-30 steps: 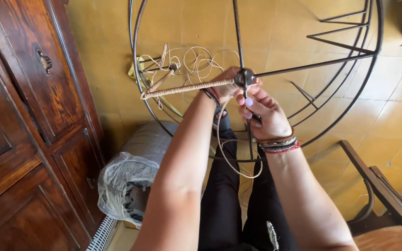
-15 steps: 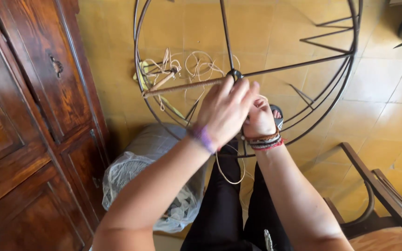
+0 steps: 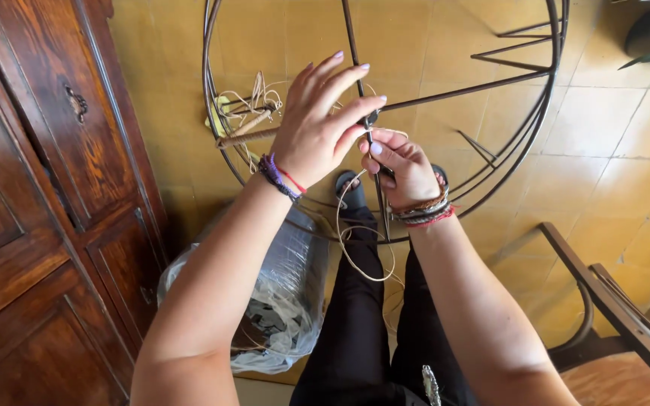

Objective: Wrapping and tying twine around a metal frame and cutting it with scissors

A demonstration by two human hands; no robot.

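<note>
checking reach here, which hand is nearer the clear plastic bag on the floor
Left. The left hand is up at the metal frame, above and slightly right of the plastic bag; the right hand sits further right, beyond the legs.

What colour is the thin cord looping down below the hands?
Pale tan, natural-looking cord, clearest in the head view.

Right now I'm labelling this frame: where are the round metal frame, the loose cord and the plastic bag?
round metal frame [image 3: 445, 94], head view, on a spoke.
loose cord [image 3: 344, 248], head view, on its hanging loop.
plastic bag [image 3: 295, 278], head view, on its clear side.

open gaps between the metal frame [image 3: 445, 90] spokes give passage; wooden cabinet [image 3: 39, 195] blocks left, plastic bag [image 3: 280, 301] crowds below.
</note>
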